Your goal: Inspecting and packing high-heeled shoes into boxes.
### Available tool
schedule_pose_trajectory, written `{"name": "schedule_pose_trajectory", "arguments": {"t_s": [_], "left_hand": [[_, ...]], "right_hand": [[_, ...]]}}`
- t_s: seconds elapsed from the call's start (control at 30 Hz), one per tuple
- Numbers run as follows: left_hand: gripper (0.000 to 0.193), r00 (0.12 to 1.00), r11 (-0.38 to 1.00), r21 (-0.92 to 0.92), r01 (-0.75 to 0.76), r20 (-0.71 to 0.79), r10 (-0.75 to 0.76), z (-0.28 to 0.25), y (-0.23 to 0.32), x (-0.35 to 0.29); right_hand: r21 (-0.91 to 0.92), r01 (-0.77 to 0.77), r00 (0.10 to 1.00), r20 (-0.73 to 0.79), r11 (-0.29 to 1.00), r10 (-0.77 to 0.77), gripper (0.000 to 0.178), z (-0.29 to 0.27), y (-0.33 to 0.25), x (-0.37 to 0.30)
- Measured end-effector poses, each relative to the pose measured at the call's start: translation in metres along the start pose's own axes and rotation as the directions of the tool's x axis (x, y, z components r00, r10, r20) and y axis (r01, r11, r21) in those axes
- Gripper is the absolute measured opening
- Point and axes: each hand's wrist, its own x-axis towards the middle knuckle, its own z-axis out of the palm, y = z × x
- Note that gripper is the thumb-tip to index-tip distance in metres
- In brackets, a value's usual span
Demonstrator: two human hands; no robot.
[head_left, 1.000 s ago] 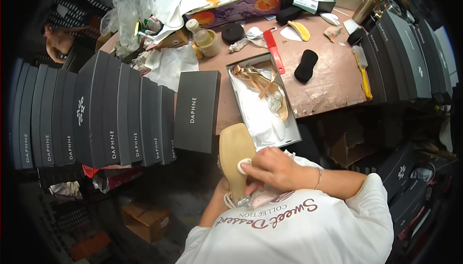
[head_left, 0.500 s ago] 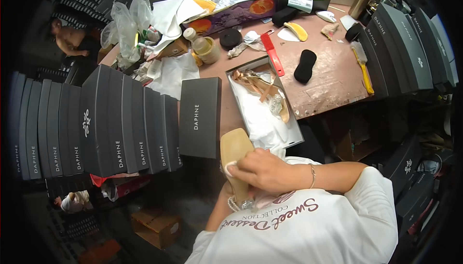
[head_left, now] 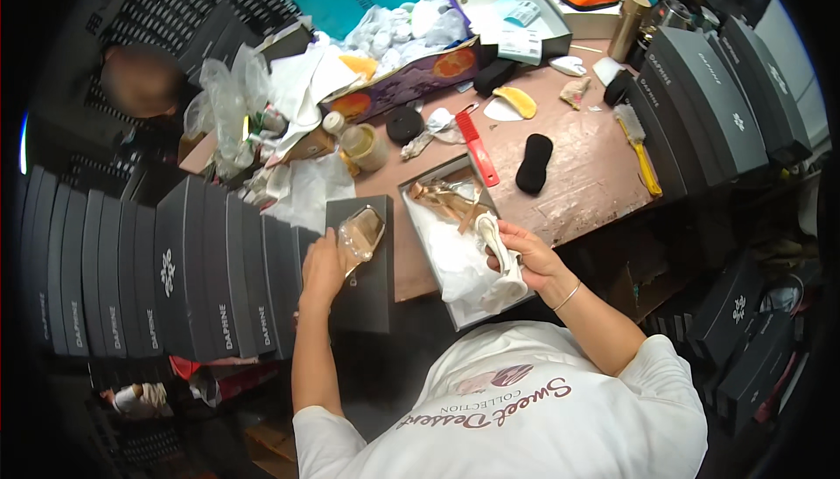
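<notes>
My left hand (head_left: 324,271) is closed round the heel end of a gold sandal (head_left: 366,232) with a clear, sparkling part. The sandal is at the dark grey box lid (head_left: 366,300); I cannot tell whether it rests on it. Over the near right side of an open shoe box (head_left: 462,317), my right hand (head_left: 532,256) grips a crumpled white cloth (head_left: 507,279). Another sandal with rose-gold straps (head_left: 451,202) lies at the box's far end. White tissue paper (head_left: 451,256) fills much of the rest.
Grey shoe boxes stand in rows at left (head_left: 197,269) and right (head_left: 700,120). On the table lie a red brush (head_left: 475,148), a black sponge (head_left: 534,164), a yellow-handled brush (head_left: 641,151) and a jar (head_left: 363,148). Behind is a carton of white wads (head_left: 407,28). A person (head_left: 144,85) is at far left.
My hands have parted. The left carried the sandal from my chest to the lid; the right stopped pressing a white wad on its sole and moved over the box with the cloth.
</notes>
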Motion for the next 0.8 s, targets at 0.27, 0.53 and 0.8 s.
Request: {"name": "schedule_pose_trajectory", "arguments": {"t_s": [0.27,0.53,0.8], "left_hand": [[0.047,0.692,0.688,-0.076,-0.721,-0.056,0.719,0.067,0.146,0.067],[0.020,0.608,0.609,0.144,-0.780,-0.061,0.792,0.109,0.157,0.105],[0.023,0.653,0.673,-0.048,-0.738,-0.299,0.696,-0.038,0.130,0.109]], "right_hand": [[0.088,0.054,0.998,0.005,0.995,-0.055,0.030,-0.014,-0.006,-0.007],[0.085,0.103,0.988,0.103,0.991,-0.112,0.033,-0.045,0.003,-0.018],[-0.006,0.318,0.947,0.052,0.948,-0.317,0.024,-0.001,-0.046,-0.044]]}}
